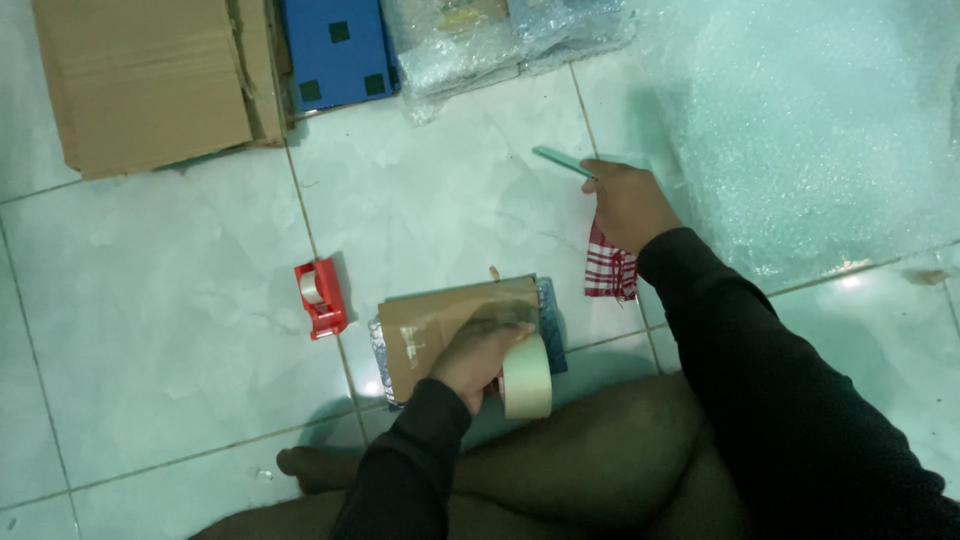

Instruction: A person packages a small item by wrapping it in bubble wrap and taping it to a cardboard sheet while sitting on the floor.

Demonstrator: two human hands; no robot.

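Left hand [478, 357] gripping tape roll [527, 378]; right hand [625, 203] outstretched, grasping green cutter [562, 161].

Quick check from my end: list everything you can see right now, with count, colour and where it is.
parcel: one, brown, on the floor in front of the person, under the left hand
tape roll: one, cream, in the left hand, at the parcel's near edge
tape dispenser: one, red, on the floor left of the parcel
green tool: one, thin, green, held in the right hand
checked cloth: one, red and white, below the right hand
flat cardboard: a stack, brown, top left
blue box: one, blue, top centre
bubble wrap: clear sheets, top right
left hand: on the tape roll
right hand: gripping the green tool
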